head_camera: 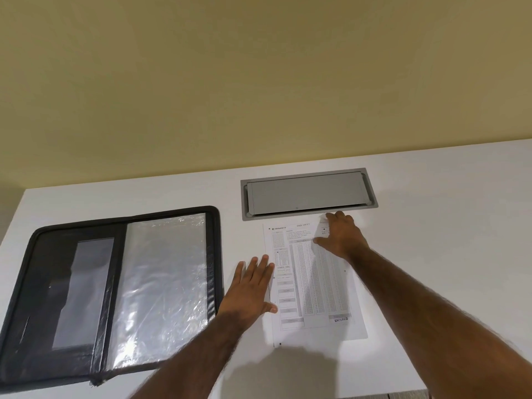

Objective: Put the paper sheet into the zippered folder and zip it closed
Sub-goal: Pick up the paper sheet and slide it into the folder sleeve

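Observation:
A printed paper sheet (311,286) lies flat on the white table (431,240), to the right of the folder. The black zippered folder (112,292) lies open on the left, showing clear plastic sleeves on its right half and a pocket on its left half. My left hand (250,289) lies flat with straight fingers on the sheet's left edge. My right hand (339,237) rests on the sheet's top right corner, fingers spread. Neither hand grips anything.
A grey cable hatch (309,194) is set into the table just beyond the sheet. A yellow wall (259,82) rises behind the table. The table's near edge shows at the bottom right.

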